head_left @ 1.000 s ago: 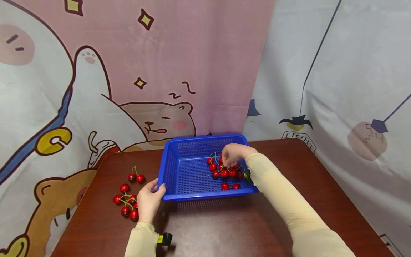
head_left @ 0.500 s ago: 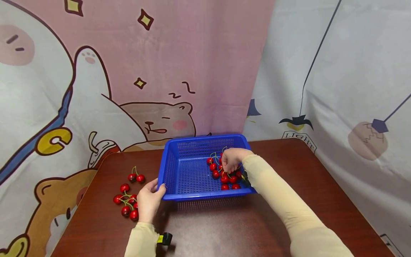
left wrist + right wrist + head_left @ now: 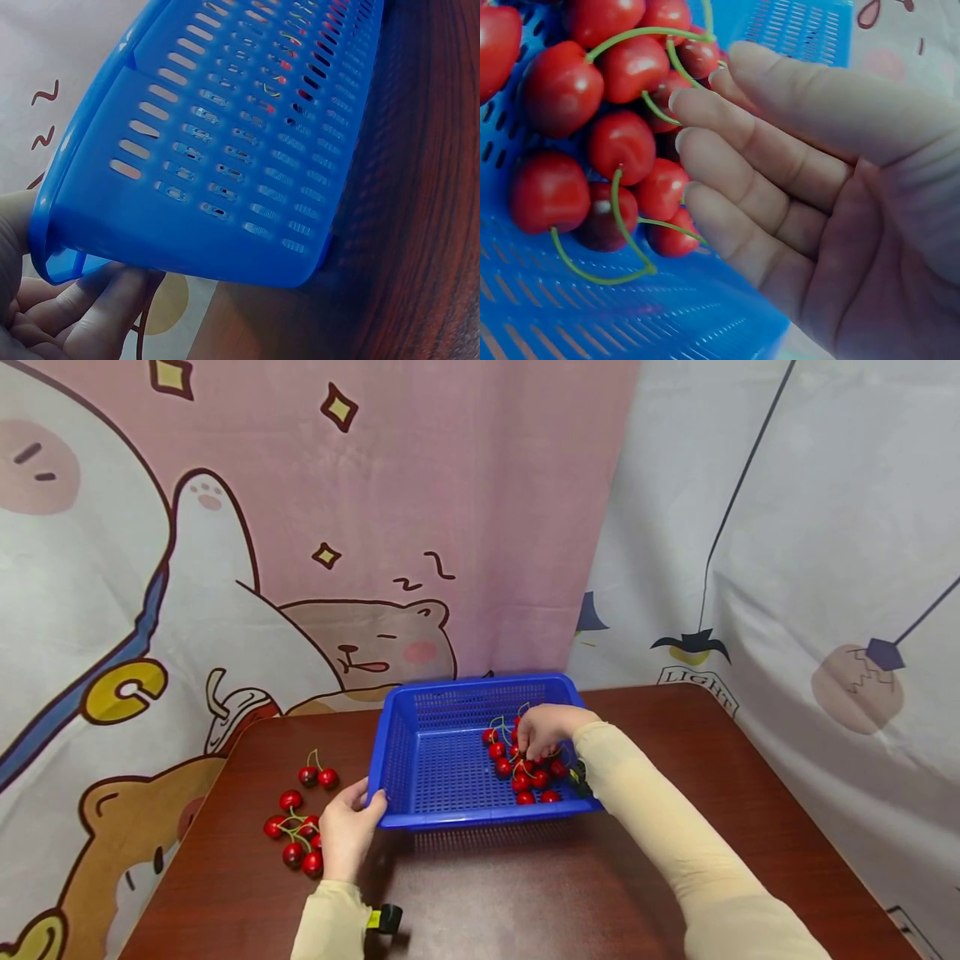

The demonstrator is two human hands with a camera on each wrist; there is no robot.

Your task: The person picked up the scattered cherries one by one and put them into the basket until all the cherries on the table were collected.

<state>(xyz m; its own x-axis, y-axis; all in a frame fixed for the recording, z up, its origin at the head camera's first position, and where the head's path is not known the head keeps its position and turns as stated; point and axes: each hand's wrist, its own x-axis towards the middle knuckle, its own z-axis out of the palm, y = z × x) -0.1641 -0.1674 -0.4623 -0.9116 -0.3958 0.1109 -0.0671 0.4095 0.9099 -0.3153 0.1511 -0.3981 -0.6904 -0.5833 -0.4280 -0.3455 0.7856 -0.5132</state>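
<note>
My left hand (image 3: 348,827) grips the near left corner of a blue plastic basket (image 3: 465,817). In the left wrist view, its thumb lies along the rim (image 3: 43,217) and its fingers (image 3: 112,311) curl below. Inside the basket's right half, my right hand (image 3: 551,727) reaches down among red cherries (image 3: 498,750) with green stems. Seen from the right wrist, thumb and forefinger come close together by a stem (image 3: 711,36), and the other fingers (image 3: 735,172) are loosely bent. Whether the stem is pinched is unclear. Several cherries (image 3: 559,88) lie around the fingertips; the hand hides some from above.
Left of the basket, a pair of joined cherries (image 3: 318,776) and a further bunch (image 3: 293,853) lie on the brown wooden table (image 3: 525,893). A patterned curtain (image 3: 510,527) hangs behind the table's far edge. The basket's left half shows its bare mesh floor (image 3: 450,772).
My right hand has shifted slightly within the basket, and a couple of cherries under it have moved towards the near wall. My left hand and the basket stay put.
</note>
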